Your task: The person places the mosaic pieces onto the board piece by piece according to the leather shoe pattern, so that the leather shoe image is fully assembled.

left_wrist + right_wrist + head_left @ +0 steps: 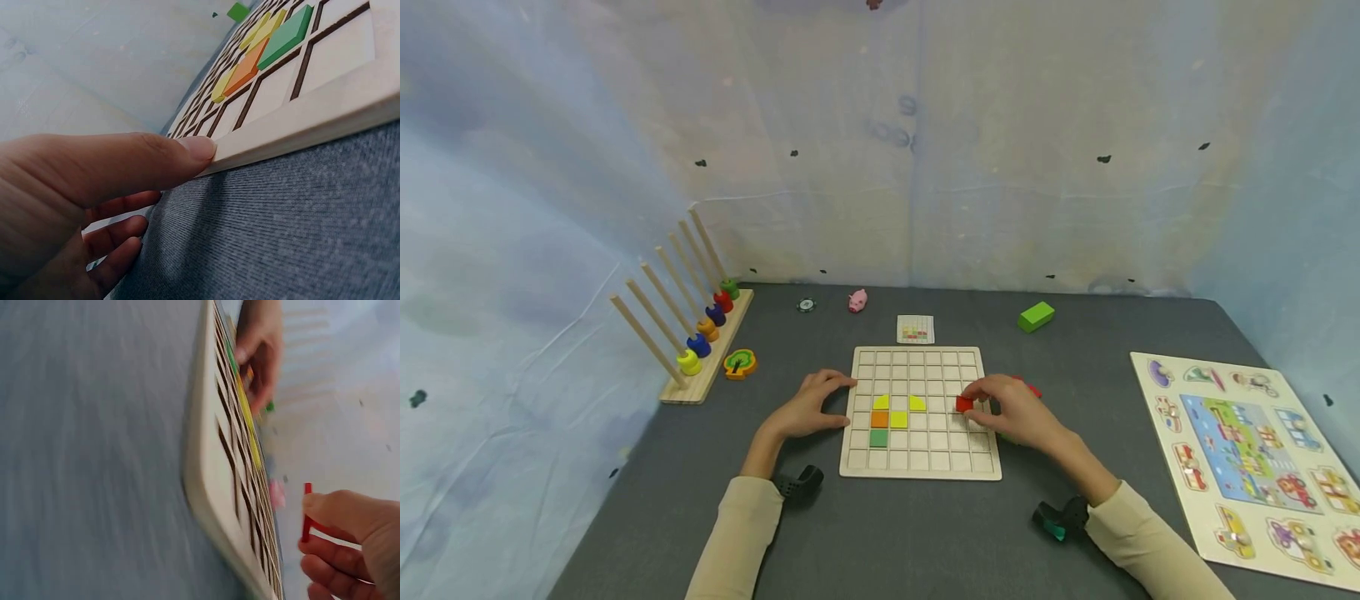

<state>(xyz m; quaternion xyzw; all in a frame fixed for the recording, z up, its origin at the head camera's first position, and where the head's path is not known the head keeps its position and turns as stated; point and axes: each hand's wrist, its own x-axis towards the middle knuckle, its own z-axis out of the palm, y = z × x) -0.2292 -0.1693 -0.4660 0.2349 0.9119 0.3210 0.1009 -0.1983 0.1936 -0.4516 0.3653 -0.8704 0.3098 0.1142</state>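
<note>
A wooden grid board [940,362] lies in the middle of the table. My left hand [808,406] rests at its left edge, the thumb [181,153] touching the rim and the other fingers loosely bent. Between thumb and fingers, my right hand [1018,412] pinches a thin red tile [964,404] over the board's right side; the right wrist view shows that tile edge-on. On the grid's left half sit a green square [878,438], an orange square [879,419], a yellow square [898,419] and two smaller yellow pieces [917,403] with slanted sides.
Behind the board lies a small pattern card [915,324]. Red pieces [1034,390] show partly behind my right hand. Farther out are a green block [1036,317], pink pig [857,301], round chip [806,305], tree toy [740,363], peg stacker [700,387] and picture puzzle [1187,517].
</note>
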